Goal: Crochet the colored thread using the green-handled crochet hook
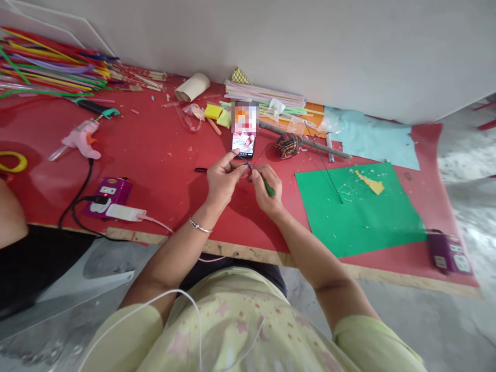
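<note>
Craft workshop, by the look of it: red table (163, 194) against a pale wall (294, 44), loaded with pipe cleaners (58, 64), a glue gun (83, 138), a yarn ball (288, 145), a cardboard tube (192, 87) and a green sheet (352, 222) littered with scraps (374, 185). Purple power box (111, 186) on it too, leads (159, 223) plugged in. Floor (457, 330) is grey, concrete-looking, so reads more workroom than home.

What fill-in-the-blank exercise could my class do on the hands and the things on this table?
1. A slim tool with a ____ handle is in the person's right hand.
2. A thin silver-coloured bangle circles the person's ____ wrist.
3. The round ball of multicoloured yarn lies to the ____ of the lit, dark-edged smartphone.
4. A torn scrap on the flat green sheet is coloured ____.

Missing words: green; left; right; yellow.
</note>
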`<state>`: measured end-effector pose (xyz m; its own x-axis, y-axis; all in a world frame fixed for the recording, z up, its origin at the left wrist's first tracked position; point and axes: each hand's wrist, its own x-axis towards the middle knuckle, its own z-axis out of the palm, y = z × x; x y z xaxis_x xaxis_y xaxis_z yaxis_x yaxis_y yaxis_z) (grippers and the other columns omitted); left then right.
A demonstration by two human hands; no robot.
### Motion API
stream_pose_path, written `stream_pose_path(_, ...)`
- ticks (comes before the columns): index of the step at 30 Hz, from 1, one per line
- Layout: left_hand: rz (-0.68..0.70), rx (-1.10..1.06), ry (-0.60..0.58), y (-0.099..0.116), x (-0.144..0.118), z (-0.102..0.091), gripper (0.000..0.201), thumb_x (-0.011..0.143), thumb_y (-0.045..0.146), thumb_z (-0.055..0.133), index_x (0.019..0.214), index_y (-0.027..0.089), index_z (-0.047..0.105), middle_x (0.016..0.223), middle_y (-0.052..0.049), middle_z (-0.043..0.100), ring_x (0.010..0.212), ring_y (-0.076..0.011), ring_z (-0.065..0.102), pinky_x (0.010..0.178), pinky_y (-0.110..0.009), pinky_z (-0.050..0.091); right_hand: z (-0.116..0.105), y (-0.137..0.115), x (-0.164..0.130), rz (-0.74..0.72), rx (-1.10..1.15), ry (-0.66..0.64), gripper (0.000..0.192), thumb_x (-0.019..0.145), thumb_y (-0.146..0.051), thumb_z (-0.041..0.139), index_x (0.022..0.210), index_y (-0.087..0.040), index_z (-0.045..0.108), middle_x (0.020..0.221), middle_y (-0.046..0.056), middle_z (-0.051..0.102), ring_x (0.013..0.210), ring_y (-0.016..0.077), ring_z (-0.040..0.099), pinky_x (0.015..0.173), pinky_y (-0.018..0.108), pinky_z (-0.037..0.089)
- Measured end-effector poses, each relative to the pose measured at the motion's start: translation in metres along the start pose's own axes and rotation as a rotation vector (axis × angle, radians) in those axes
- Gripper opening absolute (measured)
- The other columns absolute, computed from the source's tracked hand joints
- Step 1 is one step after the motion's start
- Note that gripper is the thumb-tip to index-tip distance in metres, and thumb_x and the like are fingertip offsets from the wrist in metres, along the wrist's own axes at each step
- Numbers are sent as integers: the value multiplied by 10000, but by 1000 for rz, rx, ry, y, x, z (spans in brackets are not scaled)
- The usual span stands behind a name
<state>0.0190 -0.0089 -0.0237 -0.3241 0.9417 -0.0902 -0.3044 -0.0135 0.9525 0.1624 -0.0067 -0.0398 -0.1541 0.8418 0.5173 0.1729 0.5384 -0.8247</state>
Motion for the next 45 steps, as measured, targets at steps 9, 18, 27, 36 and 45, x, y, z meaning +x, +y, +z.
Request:
stream_pose_path(9, -139, -157, -42, 8, -5, 4, 442, 724, 191, 865, 1160, 248, 824, 593, 87, 529, 496, -59, 376, 465, -220, 255, 8, 3, -6, -130, -72, 65, 248, 1132, -378, 519, 978, -243, 658, 1004, 70, 698, 973, 198, 702, 881, 379, 596)
stream_pose_path(18, -428, -348, -297, 21, 8, -13, 453, 583, 138, 923, 1017, 185, 801, 633, 77, 588, 487, -20, 429, 440, -152, 224, -2, 5, -4, -203, -89, -19, 244, 1127, -409, 524, 1050, -255, 697, 1056, 88, 715, 1023, 228, 714, 910, 423, 614)
stream_pose_path(27, -389, -184, -309, 25, 18, -29, 446, 565, 123, 904, 1001, 171, 825, 643, 38, 666, 422, -13, 406, 424, -170, 208, -22, 10, 7, -242, -56, -263, 193, 1113, -367, 572, 1164, -260, 724, 1160, 102, 742, 1082, 230, 752, 952, 426, 644)
stream_pose_path(36, -377, -121, -309, 34, 18, -32, 368, 556, 128, 853, 922, 154, 828, 568, 39, 578, 432, -32, 376, 433, -200, 153, -33, 13, 10, -296, -114, -362, 279, 1083, -347, 644, 1343, -273, 714, 1298, 130, 748, 1202, 255, 757, 1023, 441, 656)
stream_pose_path(45, -355, -83, -291, 36, 19, -34, 360, 556, 120, 829, 915, 152, 818, 587, 39, 575, 437, -30, 363, 438, -212, 148, -34, 11, 10, -340, -154, -373, 316, 1074, -293, 659, 1384, -255, 710, 1316, 147, 761, 1226, 255, 767, 1038, 420, 661)
